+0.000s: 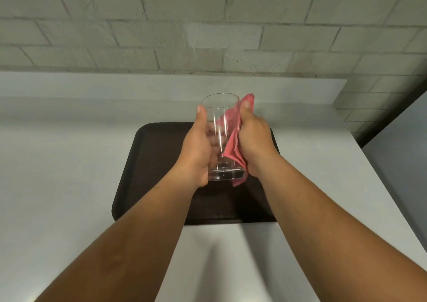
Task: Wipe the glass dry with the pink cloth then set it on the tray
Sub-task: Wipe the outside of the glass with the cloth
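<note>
Scanning left to right: bare white counter (57,163) on the far left, nothing on that part. Next, dark brown tray (147,174) sitting flat on the counter, roughly centred in my view, its far edge toward the grey brick wall (208,24). My left hand (198,153) is wrapped around the left side of the glass (221,126), thumb up along the wall near the rim, fingers visible through the glass on the far side, so it's a firm grasp. Glass is clear, tall, straight-sided, open end up and tipped slightly away from me, thick base nearest the camera. It's held in the air over the tray, not resting on it; base looks clear of the tray surface. Just right of the glass, the pink cloth (233,147) is pressed flat against the glass's right wall, one corner sticking up past the rim, another hanging down below the base. My right hand (254,140) is clamped over the cloth, thumb up near the rim, palm pushing the cloth onto the glass. Can't tell if any cloth is inside the glass; looks outside only. Both forearms bare, coming in from the bottom of the frame. Right of the tray, more white counter, then its edge.
</note>
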Action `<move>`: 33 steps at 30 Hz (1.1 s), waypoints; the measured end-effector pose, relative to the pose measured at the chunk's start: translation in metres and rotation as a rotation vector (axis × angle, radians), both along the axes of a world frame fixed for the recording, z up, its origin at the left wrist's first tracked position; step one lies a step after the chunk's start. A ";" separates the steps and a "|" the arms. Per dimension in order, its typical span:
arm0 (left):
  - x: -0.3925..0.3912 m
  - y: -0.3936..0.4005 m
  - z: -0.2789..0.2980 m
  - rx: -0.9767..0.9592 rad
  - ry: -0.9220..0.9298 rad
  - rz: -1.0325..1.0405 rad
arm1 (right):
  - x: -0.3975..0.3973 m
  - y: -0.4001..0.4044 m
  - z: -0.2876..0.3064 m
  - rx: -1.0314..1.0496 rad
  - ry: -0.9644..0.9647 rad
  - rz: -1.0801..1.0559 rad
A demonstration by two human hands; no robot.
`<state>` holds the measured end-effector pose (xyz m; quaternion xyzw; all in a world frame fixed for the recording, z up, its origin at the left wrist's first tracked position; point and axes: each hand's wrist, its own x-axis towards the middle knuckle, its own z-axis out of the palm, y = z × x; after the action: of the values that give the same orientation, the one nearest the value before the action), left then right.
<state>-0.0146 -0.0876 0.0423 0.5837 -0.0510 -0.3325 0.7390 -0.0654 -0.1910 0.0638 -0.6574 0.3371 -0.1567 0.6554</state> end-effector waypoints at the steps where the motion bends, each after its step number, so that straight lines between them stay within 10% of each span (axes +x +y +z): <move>1: -0.001 -0.001 0.000 0.020 0.001 0.004 | 0.000 -0.001 -0.003 0.004 0.009 -0.008; 5: -0.004 -0.009 -0.002 0.366 -0.260 0.180 | 0.000 0.005 -0.010 -0.134 0.007 -0.054; 21: 0.008 -0.014 0.007 0.099 0.005 0.146 | -0.013 0.031 -0.010 -0.608 0.074 0.214; 33: 0.010 -0.015 0.006 0.069 -0.064 0.132 | 0.001 0.007 -0.002 -0.134 0.076 0.032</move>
<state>-0.0048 -0.1030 0.0479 0.6211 -0.0244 -0.2658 0.7368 -0.0642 -0.1843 0.0615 -0.7105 0.3398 -0.1434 0.5993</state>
